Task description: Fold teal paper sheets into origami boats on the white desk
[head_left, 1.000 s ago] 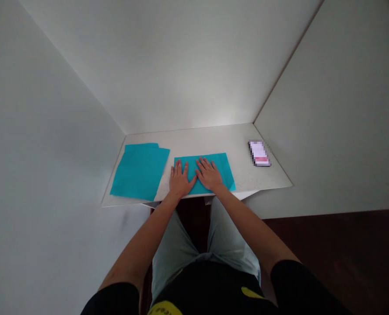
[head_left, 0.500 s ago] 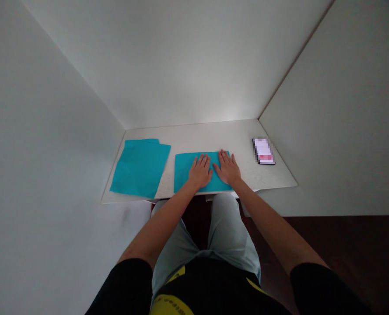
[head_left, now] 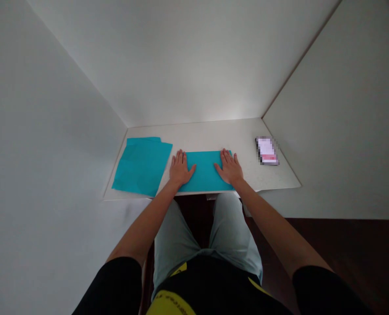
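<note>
Both arms are reaching straight forward from the body, elbows slightly out, forearms converging toward the table (head_left: 214,131).

Left hand (head_left: 180,168) is lying palm down on the left end of the folded teal paper (head_left: 205,173), fingers straight and slightly spread, pointing away from the body. It is gripping nothing, only lying flat on the sheet (the outer fingers seem to be overhanging the paper's left edge onto the bare tabletop).

Right hand (head_left: 229,167) is mirroring it on the right end: palm down, fingers fanned, thumb angling inward, nothing being grasped.

The paper is lying flat at the front middle of the table, between the two hands, its near edge sitting along the table's near edge. Its long axis is running left to right, parallel to that edge.

A stack of teal sheets (head_left: 141,165) is lying to the left, just beside the left hand and turned slightly askew. A phone (head_left: 267,150) is resting near the right wall, apart from the right hand.
</note>
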Action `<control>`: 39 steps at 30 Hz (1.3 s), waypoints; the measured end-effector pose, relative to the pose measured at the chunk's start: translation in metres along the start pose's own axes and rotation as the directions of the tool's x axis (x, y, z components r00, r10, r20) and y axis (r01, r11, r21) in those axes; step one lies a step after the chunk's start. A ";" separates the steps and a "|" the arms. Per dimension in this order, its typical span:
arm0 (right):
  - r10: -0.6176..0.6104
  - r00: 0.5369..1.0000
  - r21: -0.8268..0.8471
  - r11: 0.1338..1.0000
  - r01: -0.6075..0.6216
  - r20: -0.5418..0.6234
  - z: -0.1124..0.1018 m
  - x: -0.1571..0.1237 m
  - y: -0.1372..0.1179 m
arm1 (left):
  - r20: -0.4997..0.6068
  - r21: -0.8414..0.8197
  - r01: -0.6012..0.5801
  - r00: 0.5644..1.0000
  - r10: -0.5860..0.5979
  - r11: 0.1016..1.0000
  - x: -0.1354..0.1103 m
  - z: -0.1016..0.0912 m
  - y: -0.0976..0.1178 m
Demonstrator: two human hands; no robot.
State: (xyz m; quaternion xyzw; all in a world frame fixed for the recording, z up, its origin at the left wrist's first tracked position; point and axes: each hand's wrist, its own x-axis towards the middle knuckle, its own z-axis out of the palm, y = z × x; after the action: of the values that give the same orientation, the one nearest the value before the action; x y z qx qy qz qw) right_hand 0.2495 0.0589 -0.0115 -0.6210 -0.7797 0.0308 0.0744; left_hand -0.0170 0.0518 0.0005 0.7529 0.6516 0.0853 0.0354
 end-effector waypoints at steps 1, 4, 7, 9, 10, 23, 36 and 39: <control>-0.003 1.000 0.001 1.000 0.003 -0.002 0.001 0.000 0.001 | -0.004 0.009 0.021 1.000 -0.021 1.000 -0.002 0.000 0.004; -0.019 1.000 0.018 1.000 0.019 -0.021 0.004 0.002 0.005 | 0.001 0.015 -0.019 1.000 0.019 1.000 -0.013 0.003 0.027; -0.036 0.998 0.032 0.999 0.038 -0.046 0.003 0.004 0.008 | 0.022 -0.025 -0.151 0.988 0.151 0.988 -0.027 0.008 0.052; -0.060 0.996 0.030 0.998 0.062 -0.064 0.001 0.005 0.003 | 0.017 -0.041 -0.166 0.986 0.166 0.985 -0.034 0.010 0.061; -0.074 0.995 0.032 0.997 0.077 -0.072 0.000 0.004 -0.003 | 0.013 -0.043 -0.159 0.987 0.159 0.986 -0.036 0.011 0.063; -0.177 0.984 0.119 0.977 0.176 -0.004 0.002 -0.027 -0.022 | 0.017 -0.035 -0.078 0.997 0.078 0.996 -0.043 -0.001 0.030; -0.203 0.979 0.030 0.979 0.203 0.022 -0.006 -0.034 0.006 | 0.063 0.024 -0.064 0.996 0.062 0.998 -0.055 -0.008 0.001; -0.200 0.979 0.025 0.980 0.199 0.039 -0.007 -0.034 0.004 | 0.103 0.047 -0.019 0.995 0.014 0.999 -0.048 -0.008 0.005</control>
State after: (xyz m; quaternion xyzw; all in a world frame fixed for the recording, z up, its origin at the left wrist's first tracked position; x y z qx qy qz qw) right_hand 0.2617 0.0267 -0.0076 -0.5381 -0.8390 0.0444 0.0674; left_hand -0.0200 0.0037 0.0055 0.7622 0.6447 0.0313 0.0499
